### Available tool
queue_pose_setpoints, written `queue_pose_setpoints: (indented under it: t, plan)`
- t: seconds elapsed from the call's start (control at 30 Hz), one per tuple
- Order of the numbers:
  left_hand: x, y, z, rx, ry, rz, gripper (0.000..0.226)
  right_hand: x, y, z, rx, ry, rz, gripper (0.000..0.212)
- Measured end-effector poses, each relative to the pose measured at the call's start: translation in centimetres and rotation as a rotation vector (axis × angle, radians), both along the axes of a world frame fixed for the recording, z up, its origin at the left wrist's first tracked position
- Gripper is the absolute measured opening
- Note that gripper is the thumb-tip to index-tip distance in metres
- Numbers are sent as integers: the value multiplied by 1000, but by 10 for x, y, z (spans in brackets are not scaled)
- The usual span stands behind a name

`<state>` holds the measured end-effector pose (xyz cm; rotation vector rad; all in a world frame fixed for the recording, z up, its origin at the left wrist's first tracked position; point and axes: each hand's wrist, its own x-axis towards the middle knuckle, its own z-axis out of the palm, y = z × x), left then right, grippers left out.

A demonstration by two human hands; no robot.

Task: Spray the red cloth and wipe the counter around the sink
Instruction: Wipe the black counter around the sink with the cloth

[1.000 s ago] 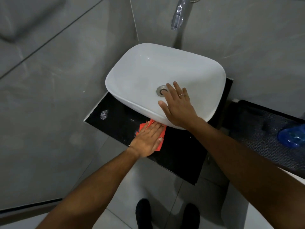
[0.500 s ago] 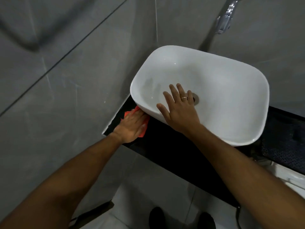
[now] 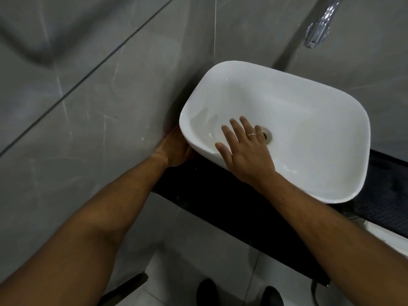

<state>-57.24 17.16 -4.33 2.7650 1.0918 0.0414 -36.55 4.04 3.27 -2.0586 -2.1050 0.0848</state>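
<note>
The white basin (image 3: 309, 120) stands on a black counter (image 3: 220, 195) set against a grey tiled wall. My left hand (image 3: 174, 146) is pushed into the narrow gap between the wall and the basin's left side, pressing down on the counter's left end. The red cloth lies under that hand and is almost wholly hidden by it and the basin's rim. My right hand (image 3: 245, 149) lies flat over the basin's front rim, fingers spread and reaching toward the drain (image 3: 266, 134), holding nothing.
A chrome faucet (image 3: 320, 25) comes out of the wall above the basin. A dark meshed surface (image 3: 386, 195) continues to the right of the basin. The wall closes in tightly on the left. Pale floor tiles and my shoes (image 3: 207, 292) show below the counter's front edge.
My left hand slid the red cloth leftward along the counter, from in front of the basin into the corner by the wall, where the cloth is now covered. My right hand stayed on the basin.
</note>
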Motion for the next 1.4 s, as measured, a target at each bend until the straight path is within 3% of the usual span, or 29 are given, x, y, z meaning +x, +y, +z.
queue_pose_setpoints:
  t: [0.2, 0.63, 1.1, 1.4]
  plan:
    - [-55, -56, -9, 139, -102, -56, 49, 1, -3, 0, 0, 47, 13, 60]
    - [-86, -102, -26, 78, -37, 111, 58, 49, -40, 3, 76, 101, 59, 59]
    - [24, -221, -57, 236, -160, -66, 61, 145, -95, 10, 191, 221, 10, 62]
    - [130, -313, -67, 264, -176, -180, 68, 176, -119, 17, 253, 472, -17, 57]
